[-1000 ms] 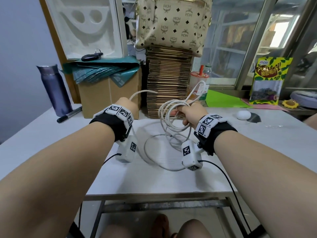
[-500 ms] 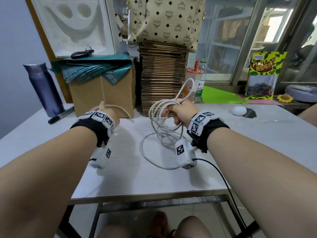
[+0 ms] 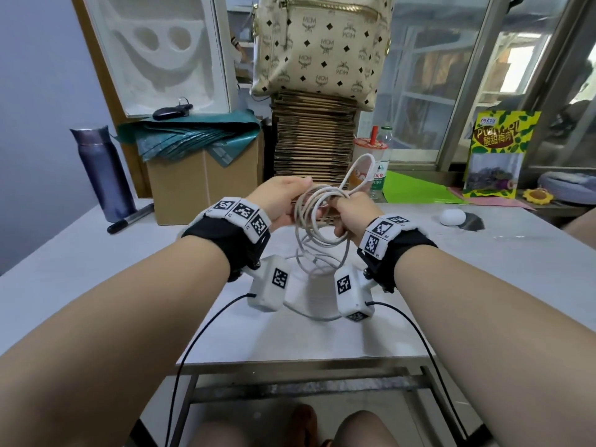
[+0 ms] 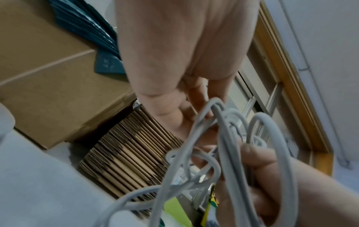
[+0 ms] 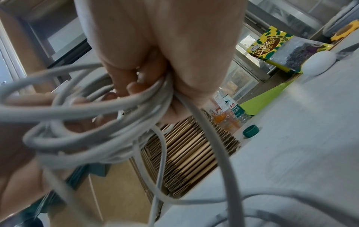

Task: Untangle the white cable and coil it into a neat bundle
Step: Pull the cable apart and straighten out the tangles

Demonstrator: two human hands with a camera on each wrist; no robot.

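A white table [image 3: 96,285] on a metal frame stands before glazed windows. Along its back, from the left: a purple flask [image 3: 103,172], a black marker [image 3: 130,218], a cardboard box [image 3: 203,185] under teal bags [image 3: 193,137], a stack of flat cardboard [image 3: 314,133] bearing a patterned bag [image 3: 322,43], a drink cup [image 3: 366,156], a snack packet [image 3: 498,153]

Both wrist views are blurred, and the cable's ends cannot be made out

The left hand [image 3: 280,201] has its fingers curled on the left side of the white cable [image 3: 314,221] coil. The right hand [image 3: 350,214] grips the coil's right side, strands bunched in its closed fingers [image 5: 136,86]. The coil is held above the table between the hands; slack loops hang down onto the surface, and one loop sticks up above the right hand
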